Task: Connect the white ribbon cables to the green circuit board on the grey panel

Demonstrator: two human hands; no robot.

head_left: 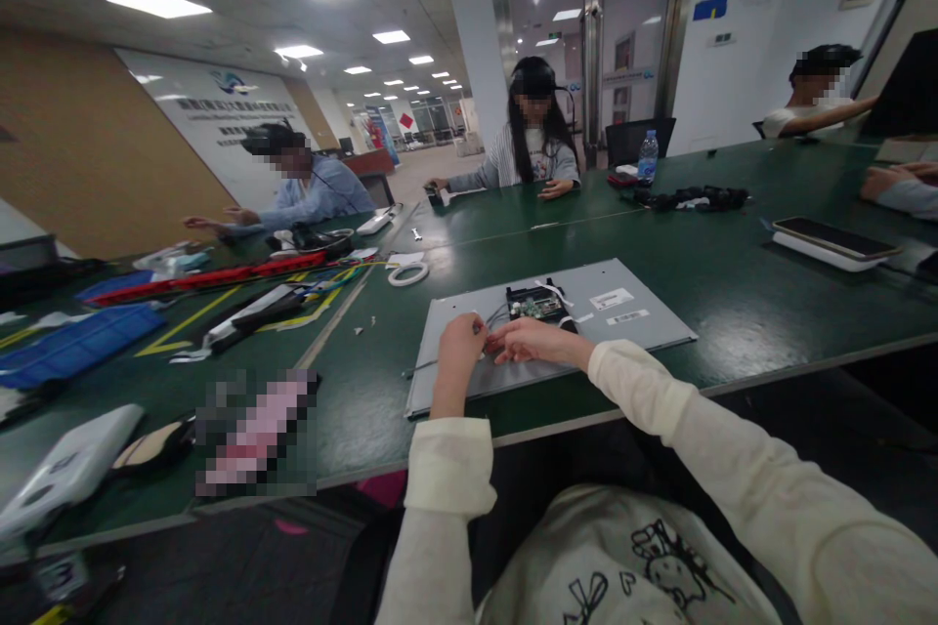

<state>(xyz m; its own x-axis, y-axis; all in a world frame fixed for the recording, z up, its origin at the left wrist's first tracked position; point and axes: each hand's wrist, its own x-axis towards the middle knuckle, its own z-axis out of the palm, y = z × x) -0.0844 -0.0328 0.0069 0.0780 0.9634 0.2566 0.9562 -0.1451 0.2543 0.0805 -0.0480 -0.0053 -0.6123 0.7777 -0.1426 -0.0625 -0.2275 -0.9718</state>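
Note:
A grey metal panel (pixel 622 327) lies flat on the green table (pixel 733 283) in front of me. A small green circuit board (pixel 537 303) with thin wires sits near its middle. My left hand (pixel 460 344) is closed in a pinch over the panel's near left part, apparently on a thin wire. My right hand (pixel 533 342) rests beside it with fingers curled and pressed toward the left hand, touching the same spot. What the fingers hold is too small to name. A thin tool (pixel 419 370) lies at the panel's left edge.
A white tape roll (pixel 408 273) lies beyond the panel. Left are red strips (pixel 212 279), a blue tray (pixel 80 340) and a white device (pixel 63 474). A tablet (pixel 831 242) lies right, a water bottle (pixel 648 157) further back. Other people sit around the table.

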